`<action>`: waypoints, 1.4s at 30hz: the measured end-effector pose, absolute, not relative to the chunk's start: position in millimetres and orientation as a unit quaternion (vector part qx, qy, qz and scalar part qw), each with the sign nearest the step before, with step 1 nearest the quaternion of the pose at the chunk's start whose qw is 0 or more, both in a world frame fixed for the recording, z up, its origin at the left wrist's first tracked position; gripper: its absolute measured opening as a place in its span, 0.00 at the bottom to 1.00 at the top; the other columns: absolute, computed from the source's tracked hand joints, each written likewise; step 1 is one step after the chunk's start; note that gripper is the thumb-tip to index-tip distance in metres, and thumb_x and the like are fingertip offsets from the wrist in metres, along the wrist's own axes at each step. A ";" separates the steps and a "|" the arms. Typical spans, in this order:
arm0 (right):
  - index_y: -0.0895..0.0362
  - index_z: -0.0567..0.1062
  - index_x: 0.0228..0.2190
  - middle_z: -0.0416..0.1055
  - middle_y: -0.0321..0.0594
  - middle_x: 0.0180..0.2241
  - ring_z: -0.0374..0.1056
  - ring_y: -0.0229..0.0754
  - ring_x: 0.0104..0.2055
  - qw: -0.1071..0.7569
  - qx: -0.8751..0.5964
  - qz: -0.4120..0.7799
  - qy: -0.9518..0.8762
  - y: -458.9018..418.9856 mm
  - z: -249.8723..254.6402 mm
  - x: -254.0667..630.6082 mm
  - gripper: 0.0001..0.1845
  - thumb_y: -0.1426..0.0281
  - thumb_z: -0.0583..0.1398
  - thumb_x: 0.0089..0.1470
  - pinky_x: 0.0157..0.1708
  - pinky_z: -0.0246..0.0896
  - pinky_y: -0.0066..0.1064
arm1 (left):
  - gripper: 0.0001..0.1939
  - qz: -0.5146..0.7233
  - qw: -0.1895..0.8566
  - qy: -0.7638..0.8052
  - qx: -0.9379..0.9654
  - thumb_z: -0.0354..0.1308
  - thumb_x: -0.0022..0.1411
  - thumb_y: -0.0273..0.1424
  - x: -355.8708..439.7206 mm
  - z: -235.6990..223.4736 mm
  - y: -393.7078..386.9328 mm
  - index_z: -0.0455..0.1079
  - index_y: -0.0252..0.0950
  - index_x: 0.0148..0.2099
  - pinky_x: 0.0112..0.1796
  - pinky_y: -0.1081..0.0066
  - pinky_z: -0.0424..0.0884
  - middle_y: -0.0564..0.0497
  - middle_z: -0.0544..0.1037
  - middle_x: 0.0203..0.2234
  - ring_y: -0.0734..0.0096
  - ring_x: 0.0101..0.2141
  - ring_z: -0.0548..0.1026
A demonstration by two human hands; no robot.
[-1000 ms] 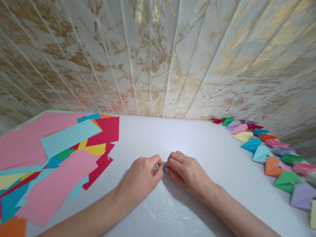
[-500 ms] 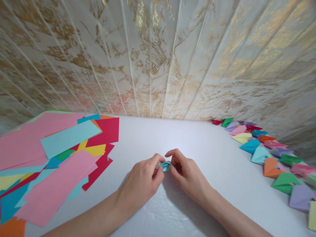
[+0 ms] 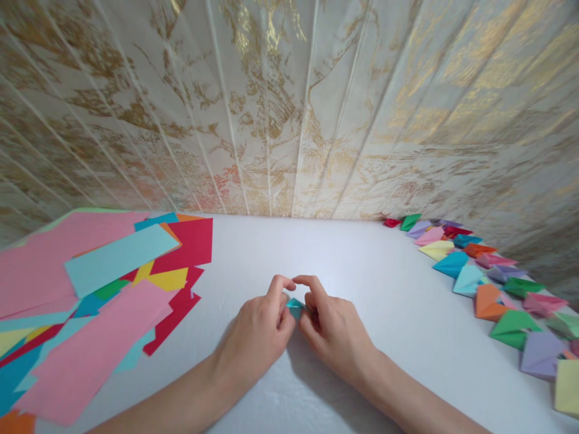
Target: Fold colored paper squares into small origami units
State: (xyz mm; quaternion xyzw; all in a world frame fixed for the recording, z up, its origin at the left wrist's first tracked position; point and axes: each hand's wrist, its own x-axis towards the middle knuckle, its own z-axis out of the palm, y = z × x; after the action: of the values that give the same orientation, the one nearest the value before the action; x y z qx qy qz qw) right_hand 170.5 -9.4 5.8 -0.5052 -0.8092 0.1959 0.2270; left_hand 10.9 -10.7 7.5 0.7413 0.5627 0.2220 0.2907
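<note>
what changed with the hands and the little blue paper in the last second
The left hand and right hand have lifted their index fingers clear of the blue paper, tips close together, so more of it shows. It stays held between the hands. The loose sheets and folded pieces lie as before; the view shifted slightly.

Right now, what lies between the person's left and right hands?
A small light-blue paper piece lies between the left hand and the right hand, as the head view shows.
</note>
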 end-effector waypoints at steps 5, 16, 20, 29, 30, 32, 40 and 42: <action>0.58 0.62 0.52 0.62 0.27 0.19 0.62 0.41 0.19 0.235 -0.512 0.201 -0.801 -8.6 4.0 169.2 0.25 0.76 0.48 0.51 0.23 0.46 0.27 | 0.13 0.234 0.300 0.564 0.733 0.46 0.63 0.22 13.0 3.5 -11.8 0.57 0.41 0.47 0.27 0.72 0.54 0.62 0.60 0.20 0.68 0.21 0.64; 0.54 0.66 0.44 0.71 0.36 0.32 0.68 0.43 0.32 0.233 -0.482 0.159 -0.830 0.2 4.9 184.0 0.15 0.77 0.58 0.55 0.31 0.59 0.30 | 0.11 0.210 0.325 0.583 0.714 0.47 0.65 0.24 8.7 9.9 -4.5 0.61 0.41 0.48 0.27 0.72 0.56 0.61 0.65 0.18 0.66 0.21 0.67; 0.54 0.74 0.37 0.70 0.40 0.38 0.65 0.45 0.38 0.230 -0.454 0.070 -0.858 2.6 4.4 181.2 0.16 0.83 0.64 0.49 0.35 0.61 0.33 | 0.13 0.194 0.312 0.595 0.714 0.48 0.65 0.24 10.1 9.4 -4.1 0.61 0.41 0.50 0.28 0.72 0.58 0.60 0.69 0.19 0.65 0.23 0.70; 0.53 0.78 0.33 0.72 0.38 0.36 0.63 0.46 0.37 0.187 -0.468 -0.028 -0.863 0.9 1.9 174.7 0.08 0.76 0.69 0.51 0.35 0.56 0.37 | 0.12 0.193 0.295 0.586 0.729 0.43 0.70 0.27 10.0 8.0 -8.1 0.60 0.40 0.53 0.33 0.71 0.62 0.53 0.80 0.30 0.62 0.31 0.78; 0.53 0.78 0.32 0.72 0.39 0.35 0.63 0.46 0.37 0.185 -0.470 -0.036 -0.862 0.6 1.6 174.7 0.07 0.76 0.69 0.51 0.35 0.56 0.37 | 0.11 0.195 0.298 0.581 0.732 0.43 0.71 0.27 9.5 7.7 -8.1 0.59 0.40 0.53 0.33 0.70 0.63 0.52 0.80 0.30 0.62 0.33 0.78; 0.54 0.79 0.32 0.72 0.40 0.35 0.63 0.47 0.37 0.184 -0.470 -0.048 -0.862 -0.1 0.7 174.0 0.05 0.74 0.69 0.52 0.35 0.55 0.38 | 0.11 0.198 0.304 0.571 0.736 0.42 0.71 0.28 8.8 7.3 -7.3 0.59 0.39 0.53 0.35 0.70 0.64 0.51 0.81 0.31 0.62 0.34 0.79; 0.53 0.79 0.27 0.73 0.36 0.32 0.64 0.43 0.36 0.165 -0.427 -0.060 -0.887 7.6 6.1 175.7 0.06 0.74 0.68 0.54 0.35 0.57 0.34 | 0.11 0.203 0.325 0.558 0.736 0.42 0.70 0.28 11.2 20.8 -4.8 0.61 0.37 0.51 0.31 0.72 0.65 0.57 0.73 0.21 0.65 0.27 0.76; 0.53 0.80 0.28 0.74 0.35 0.32 0.65 0.42 0.37 0.160 -0.433 -0.064 -0.885 20.2 16.5 197.1 0.06 0.74 0.68 0.54 0.37 0.58 0.33 | 0.11 0.207 0.334 0.552 0.736 0.42 0.70 0.31 9.2 24.9 -10.7 0.62 0.37 0.50 0.29 0.73 0.64 0.59 0.69 0.20 0.67 0.25 0.74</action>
State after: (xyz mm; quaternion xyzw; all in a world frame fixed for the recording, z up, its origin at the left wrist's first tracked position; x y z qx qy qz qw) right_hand 197.1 20.2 16.5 -0.4325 -0.8850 -0.0642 0.1598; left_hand 9.2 -10.7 24.9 0.7359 0.5515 0.2072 0.3337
